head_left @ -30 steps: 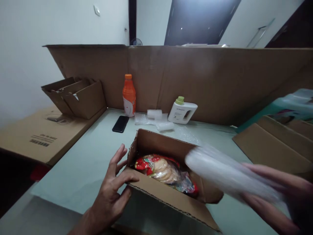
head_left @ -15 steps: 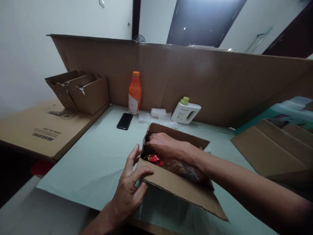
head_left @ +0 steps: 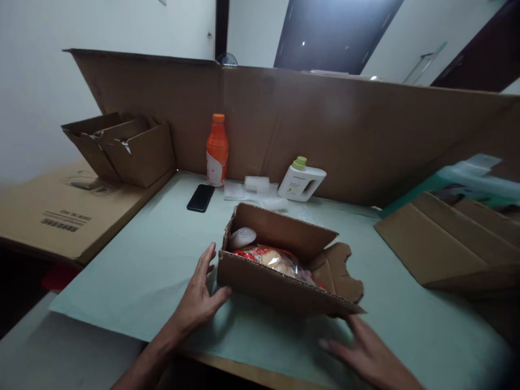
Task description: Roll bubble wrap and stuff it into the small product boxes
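An open cardboard box (head_left: 280,290) stands tilted on the pale green table covering in front of me. Inside it lie a clear and red plastic food packet (head_left: 276,259) and, in the far left corner, a whitish translucent item (head_left: 242,238) whose kind I cannot make out. My left hand (head_left: 200,295) is beside the box's left end, thumb and fingers spread, holding nothing. Near the lower right corner is my right hand (head_left: 361,346), blurred, its thumb apart; its fingertips are partly hidden behind the box's edge.
Behind the box are an orange bottle (head_left: 217,151), a black phone (head_left: 200,198), bubble wrap (head_left: 260,189) and a white jug with a green cap (head_left: 301,181). Cardboard boxes stand left (head_left: 142,157) and right (head_left: 439,244). A tall cardboard wall (head_left: 317,124) runs along the back.
My right hand has come out of the box and moved down to its lower right corner. The left hand has come off the rim. The near flap no longer sticks out, and the packet shows more.
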The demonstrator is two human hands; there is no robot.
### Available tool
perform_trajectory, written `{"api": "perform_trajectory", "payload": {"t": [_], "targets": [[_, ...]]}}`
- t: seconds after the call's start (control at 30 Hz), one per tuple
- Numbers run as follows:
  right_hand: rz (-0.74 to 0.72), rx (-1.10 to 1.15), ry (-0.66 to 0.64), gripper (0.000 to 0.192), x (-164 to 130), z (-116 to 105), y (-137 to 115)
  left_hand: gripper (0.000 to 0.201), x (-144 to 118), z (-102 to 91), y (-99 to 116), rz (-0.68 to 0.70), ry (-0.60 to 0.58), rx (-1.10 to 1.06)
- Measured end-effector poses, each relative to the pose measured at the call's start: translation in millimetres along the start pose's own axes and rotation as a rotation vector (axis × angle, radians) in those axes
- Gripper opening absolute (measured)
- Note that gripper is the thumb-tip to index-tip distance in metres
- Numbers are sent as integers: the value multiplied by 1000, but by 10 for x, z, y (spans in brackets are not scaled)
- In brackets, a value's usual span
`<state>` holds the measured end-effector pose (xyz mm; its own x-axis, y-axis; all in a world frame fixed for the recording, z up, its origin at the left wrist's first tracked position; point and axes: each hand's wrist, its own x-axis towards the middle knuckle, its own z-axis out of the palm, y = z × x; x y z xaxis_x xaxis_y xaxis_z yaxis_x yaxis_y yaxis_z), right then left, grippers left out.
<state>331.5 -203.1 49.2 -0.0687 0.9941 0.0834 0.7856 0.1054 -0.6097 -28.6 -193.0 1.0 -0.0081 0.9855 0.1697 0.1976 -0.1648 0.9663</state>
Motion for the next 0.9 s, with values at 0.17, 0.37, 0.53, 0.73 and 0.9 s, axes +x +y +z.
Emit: {"api": "perform_trajectory", "payload": {"t": [0.17,0.37,0.53,0.73,0.9], "targets": [[54,228,74,57,100,470,-185,89,298,371,45,-27,-34,-89],[196,236,264,49,-67,151,112,92,0,700,223,136,-90,14],[-61,284,46,40,23,473,-396,72,-474,215,55,-125,183,91],[-156,311,-55,40,509,751,-626,82,-750,-229,-99,-115,256,220],[-76,268,-31,56,562,772,-296,114,-506,-461,-151,-42,199,191]]}}
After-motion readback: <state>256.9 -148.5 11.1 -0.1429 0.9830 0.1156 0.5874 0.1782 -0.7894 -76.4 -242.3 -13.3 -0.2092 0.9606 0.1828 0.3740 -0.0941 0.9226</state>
